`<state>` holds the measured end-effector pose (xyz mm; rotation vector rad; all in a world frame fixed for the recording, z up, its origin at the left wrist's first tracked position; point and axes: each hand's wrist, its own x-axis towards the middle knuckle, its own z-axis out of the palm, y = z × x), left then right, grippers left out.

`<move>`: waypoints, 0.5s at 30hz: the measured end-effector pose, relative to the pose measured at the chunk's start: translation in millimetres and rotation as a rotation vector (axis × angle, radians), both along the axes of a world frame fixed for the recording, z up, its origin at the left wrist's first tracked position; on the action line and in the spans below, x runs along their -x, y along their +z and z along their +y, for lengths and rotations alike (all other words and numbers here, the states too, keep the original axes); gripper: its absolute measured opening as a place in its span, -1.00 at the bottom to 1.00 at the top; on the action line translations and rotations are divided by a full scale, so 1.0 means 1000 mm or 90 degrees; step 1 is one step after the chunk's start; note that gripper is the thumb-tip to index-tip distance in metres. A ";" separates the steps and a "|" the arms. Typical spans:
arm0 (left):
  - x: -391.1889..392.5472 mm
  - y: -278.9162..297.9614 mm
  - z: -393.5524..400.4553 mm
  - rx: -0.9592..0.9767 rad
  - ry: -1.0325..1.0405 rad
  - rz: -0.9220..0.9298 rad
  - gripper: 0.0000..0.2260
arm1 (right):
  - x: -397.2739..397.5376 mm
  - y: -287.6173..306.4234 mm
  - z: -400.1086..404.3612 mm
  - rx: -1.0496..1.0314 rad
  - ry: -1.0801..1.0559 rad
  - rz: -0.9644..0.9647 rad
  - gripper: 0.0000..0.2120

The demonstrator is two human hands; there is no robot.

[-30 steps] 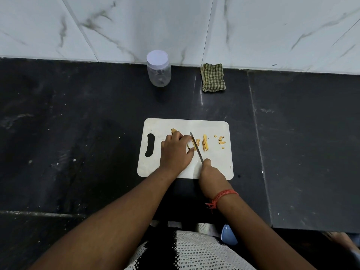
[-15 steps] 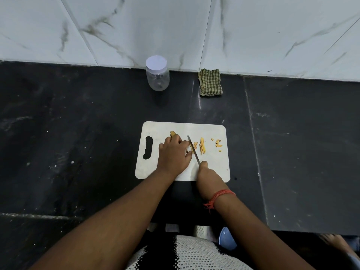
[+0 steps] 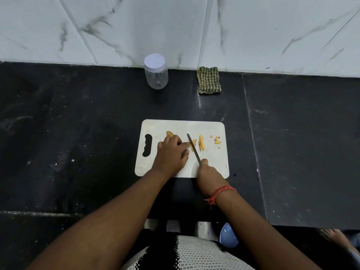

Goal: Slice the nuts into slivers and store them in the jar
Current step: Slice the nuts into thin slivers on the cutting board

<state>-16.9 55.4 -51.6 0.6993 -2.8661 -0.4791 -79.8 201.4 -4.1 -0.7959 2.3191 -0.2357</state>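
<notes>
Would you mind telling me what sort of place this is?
Most likely a home kitchen: a dark stone counter against a marble-tiled wall, with a white cutting board and a lidded clear jar standing at the wall.

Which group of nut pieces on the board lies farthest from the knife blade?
The small curled bits near the cutting board's right edge; the long slivers lie right beside the knife.
</notes>
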 end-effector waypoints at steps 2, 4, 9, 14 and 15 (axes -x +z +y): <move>-0.003 0.000 -0.002 0.046 -0.040 0.002 -0.72 | -0.001 0.000 0.001 -0.001 0.003 0.000 -0.79; -0.004 0.001 -0.004 0.103 -0.087 -0.009 -0.71 | -0.001 0.000 0.000 -0.006 0.008 -0.001 -0.78; -0.002 0.006 -0.009 0.222 -0.183 -0.057 -0.72 | 0.000 0.003 -0.001 -0.012 0.013 -0.002 -0.77; -0.002 0.005 -0.016 0.265 -0.219 -0.098 -0.70 | -0.004 0.002 0.001 -0.012 0.011 0.001 -0.77; -0.002 0.004 -0.017 0.274 -0.223 -0.108 -0.69 | -0.004 0.002 0.002 -0.013 0.010 0.003 -0.77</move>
